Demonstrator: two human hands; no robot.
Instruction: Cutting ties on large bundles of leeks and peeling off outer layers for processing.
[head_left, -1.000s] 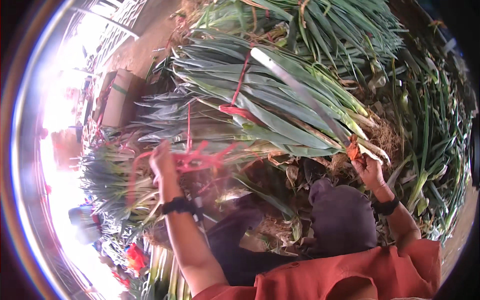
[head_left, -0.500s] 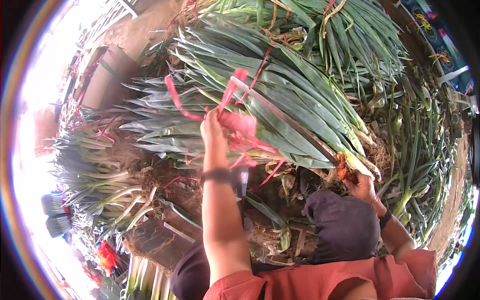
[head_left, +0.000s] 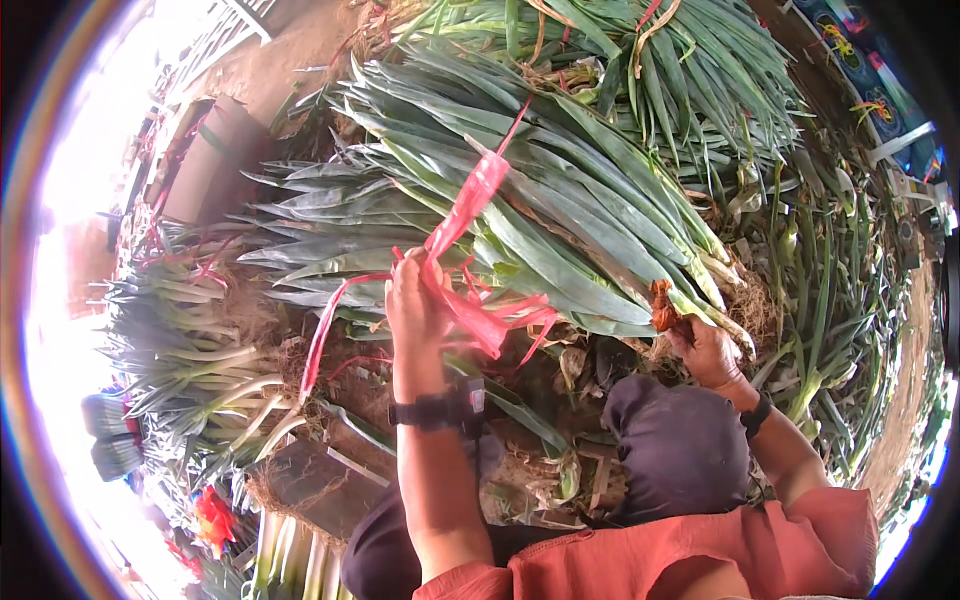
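Observation:
My left hand (head_left: pixel 415 295) is closed on a bunch of pink plastic strips (head_left: pixel 468 205). One wide strip stretches up over the leaves, and loose ends hang down on both sides. Under the strips lies a large bundle of leeks (head_left: pixel 560 190), roots to the right and leaf tips to the left. My right hand (head_left: pixel 708 350) is closed at the root end, by an orange-wrapped handle (head_left: pixel 662 305). From it a long, thin brownish blade, like a knife's, seems to run along the leaves; it blends with them. My right fingertips are partly hidden.
More leeks (head_left: pixel 690 75) are heaped at the far side, and a smaller pile (head_left: pixel 200 340) lies left with roots inward. Loose leaves and trimmings (head_left: pixel 830 300) cover the right. A cardboard box (head_left: pixel 225 160) stands far left. My knee (head_left: pixel 675 445) is just below the bundle.
My left hand has come slightly lower and left, and the pink strips have swung and spread, with one end now hanging lower. My right hand and the orange handle have shifted slightly left and up.

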